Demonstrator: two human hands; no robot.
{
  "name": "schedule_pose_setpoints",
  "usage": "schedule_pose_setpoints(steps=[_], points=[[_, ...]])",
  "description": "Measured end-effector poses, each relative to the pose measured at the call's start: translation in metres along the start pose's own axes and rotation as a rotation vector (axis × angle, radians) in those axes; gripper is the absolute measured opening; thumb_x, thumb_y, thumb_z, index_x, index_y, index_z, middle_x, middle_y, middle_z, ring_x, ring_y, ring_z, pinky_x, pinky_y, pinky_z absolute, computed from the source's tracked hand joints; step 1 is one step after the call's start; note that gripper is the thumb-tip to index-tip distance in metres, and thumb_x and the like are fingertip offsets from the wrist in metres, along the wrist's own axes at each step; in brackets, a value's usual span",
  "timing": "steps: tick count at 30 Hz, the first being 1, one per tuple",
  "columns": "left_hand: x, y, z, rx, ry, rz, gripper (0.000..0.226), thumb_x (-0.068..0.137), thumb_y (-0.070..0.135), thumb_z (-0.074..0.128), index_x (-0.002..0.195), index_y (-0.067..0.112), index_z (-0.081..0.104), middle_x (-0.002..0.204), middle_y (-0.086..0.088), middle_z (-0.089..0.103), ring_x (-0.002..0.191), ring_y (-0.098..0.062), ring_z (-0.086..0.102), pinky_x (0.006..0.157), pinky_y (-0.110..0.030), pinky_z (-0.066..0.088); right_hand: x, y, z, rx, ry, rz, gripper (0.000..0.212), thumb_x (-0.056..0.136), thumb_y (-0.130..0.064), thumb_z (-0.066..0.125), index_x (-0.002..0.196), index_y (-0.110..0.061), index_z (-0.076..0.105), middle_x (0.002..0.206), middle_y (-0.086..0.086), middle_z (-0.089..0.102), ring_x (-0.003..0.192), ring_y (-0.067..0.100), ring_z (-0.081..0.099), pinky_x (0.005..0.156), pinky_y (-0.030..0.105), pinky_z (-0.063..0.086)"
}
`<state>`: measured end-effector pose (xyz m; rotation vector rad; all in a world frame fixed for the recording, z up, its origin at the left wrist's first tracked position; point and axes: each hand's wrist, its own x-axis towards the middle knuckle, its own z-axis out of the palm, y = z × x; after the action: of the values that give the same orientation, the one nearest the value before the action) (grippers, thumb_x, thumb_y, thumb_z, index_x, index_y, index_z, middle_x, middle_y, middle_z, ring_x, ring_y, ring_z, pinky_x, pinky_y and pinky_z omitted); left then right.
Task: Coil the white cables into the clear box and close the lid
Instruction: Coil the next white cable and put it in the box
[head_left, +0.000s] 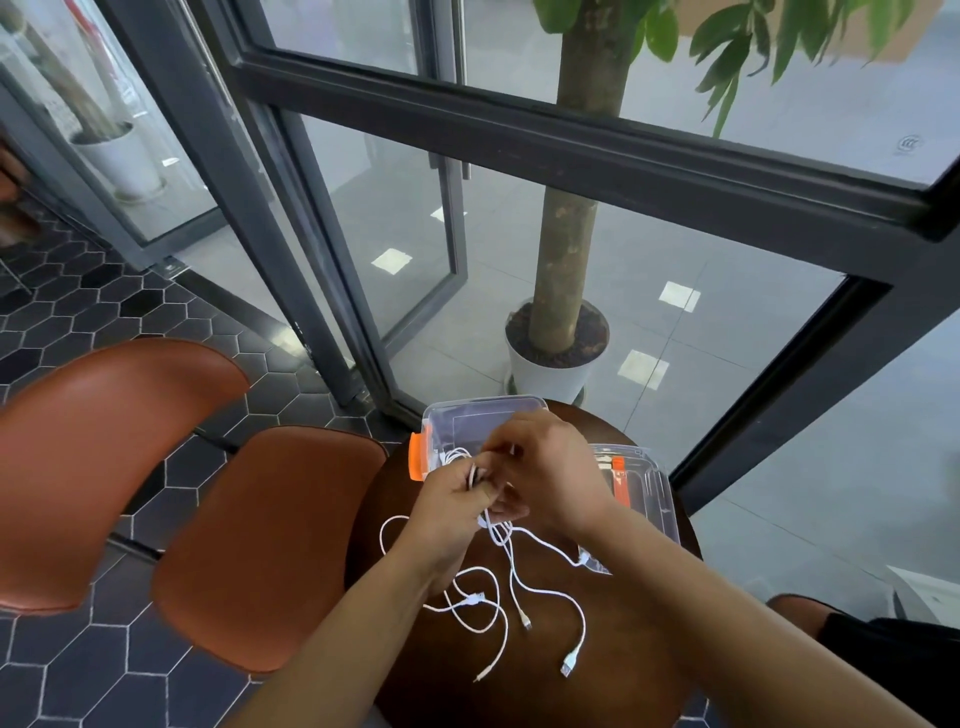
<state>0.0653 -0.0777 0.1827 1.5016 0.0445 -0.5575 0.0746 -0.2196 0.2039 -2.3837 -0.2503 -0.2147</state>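
Several white cables (511, 587) lie tangled on a small round brown table (639, 649), their plugs loose toward the near edge. My left hand (452, 501) grips a small coil of white cable just in front of the clear box (470, 415). My right hand (545, 462) pinches the same cable from above, over the box's front rim. The box stands open at the table's far edge, with an orange latch (417, 457) on its left end. Its clear lid (647, 488) with an orange latch lies to the right on the table.
An orange-brown chair (270, 540) stands at the table's left, with another (93, 457) beyond it. Behind the table stands a potted tree (558, 358) in a white pot by dark-framed glass doors. A dark bag (893, 660) sits at the right edge.
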Motion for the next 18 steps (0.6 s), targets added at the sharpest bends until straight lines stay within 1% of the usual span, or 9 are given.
schedule_pose_setpoints(steps=[3, 5, 8, 9, 12, 13, 15, 16, 18], points=[[-0.002, -0.001, -0.005, 0.006, -0.026, -0.024, 0.027, 0.106, 0.011, 0.045, 0.089, 0.002, 0.064, 0.064, -0.013, 0.061, 0.067, -0.022, 0.061, 0.085, -0.041, 0.058, -0.001, -0.001, -0.002, 0.121, -0.035, 0.087, 0.008, 0.090, -0.018, 0.070, 0.085, -0.014, 0.075, 0.075, -0.012, 0.063, 0.066, -0.002, 0.056, 0.061, 0.008, 0.039], [-0.001, 0.000, -0.007, -0.003, -0.056, -0.058, 0.025, 0.107, 0.010, 0.041, 0.097, -0.001, 0.061, 0.058, -0.010, 0.053, 0.060, -0.019, 0.054, 0.084, -0.039, 0.059, -0.001, -0.004, -0.002, 0.160, -0.053, 0.100, 0.009, 0.092, -0.018, 0.069, 0.086, -0.013, 0.074, 0.075, -0.010, 0.066, 0.066, 0.001, 0.061, 0.062, 0.012, 0.045], [0.003, 0.005, -0.008, -0.030, -0.075, -0.094, 0.024, 0.107, 0.005, 0.036, 0.104, -0.004, 0.058, 0.054, -0.005, 0.046, 0.052, -0.015, 0.046, 0.081, -0.040, 0.058, 0.003, -0.008, -0.002, 0.223, -0.056, 0.120, 0.010, 0.092, -0.019, 0.069, 0.089, -0.012, 0.075, 0.077, -0.003, 0.071, 0.067, 0.009, 0.067, 0.067, 0.029, 0.057], [0.004, 0.005, -0.008, -0.065, -0.067, -0.103, 0.024, 0.107, 0.005, 0.036, 0.102, -0.003, 0.058, 0.052, -0.003, 0.043, 0.051, -0.015, 0.044, 0.081, -0.041, 0.057, 0.004, -0.009, -0.001, 0.223, -0.052, 0.125, 0.011, 0.093, -0.020, 0.068, 0.093, -0.012, 0.075, 0.081, -0.003, 0.072, 0.071, 0.009, 0.067, 0.069, 0.029, 0.056], [0.010, 0.004, -0.012, -0.287, 0.010, -0.141, 0.026, 0.107, 0.012, 0.039, 0.097, 0.002, 0.061, 0.053, -0.002, 0.042, 0.051, -0.015, 0.044, 0.083, -0.045, 0.054, 0.002, -0.007, 0.000, 0.252, 0.046, 0.175, 0.021, 0.099, -0.028, 0.060, 0.115, -0.018, 0.069, 0.102, -0.007, 0.067, 0.088, 0.005, 0.062, 0.075, 0.017, 0.049], [0.012, 0.003, -0.014, -0.396, 0.036, -0.155, 0.026, 0.107, 0.014, 0.040, 0.095, 0.002, 0.060, 0.056, -0.004, 0.046, 0.053, -0.016, 0.048, 0.083, -0.045, 0.054, -0.003, -0.006, 0.002, 0.275, 0.105, 0.212, 0.019, 0.100, -0.028, 0.058, 0.115, -0.019, 0.067, 0.102, -0.007, 0.066, 0.090, 0.005, 0.061, 0.075, 0.019, 0.049], [0.013, 0.003, -0.020, -0.571, 0.061, -0.167, 0.025, 0.106, 0.017, 0.041, 0.097, 0.003, 0.060, 0.068, -0.011, 0.061, 0.065, -0.021, 0.063, 0.085, -0.046, 0.054, -0.017, -0.001, 0.007, 0.293, 0.168, 0.270, 0.011, 0.101, -0.029, 0.056, 0.101, -0.022, 0.065, 0.093, -0.006, 0.066, 0.084, 0.007, 0.061, 0.073, 0.026, 0.050], [0.013, 0.003, -0.023, -0.620, 0.054, -0.168, 0.025, 0.106, 0.018, 0.042, 0.099, 0.004, 0.061, 0.078, -0.014, 0.068, 0.075, -0.025, 0.070, 0.085, -0.045, 0.054, -0.026, 0.002, 0.011, 0.284, 0.144, 0.282, 0.011, 0.100, -0.031, 0.057, 0.097, -0.023, 0.064, 0.091, -0.006, 0.066, 0.083, 0.007, 0.062, 0.072, 0.028, 0.051], [0.012, 0.005, -0.026, -0.666, 0.010, -0.151, 0.026, 0.106, 0.019, 0.041, 0.100, 0.005, 0.062, 0.097, -0.019, 0.075, 0.094, -0.031, 0.074, 0.085, -0.045, 0.056, -0.043, 0.007, 0.019, 0.289, 0.019, 0.282, 0.016, 0.097, -0.039, 0.060, 0.103, -0.025, 0.063, 0.093, -0.008, 0.068, 0.086, 0.006, 0.064, 0.074, 0.028, 0.054]])
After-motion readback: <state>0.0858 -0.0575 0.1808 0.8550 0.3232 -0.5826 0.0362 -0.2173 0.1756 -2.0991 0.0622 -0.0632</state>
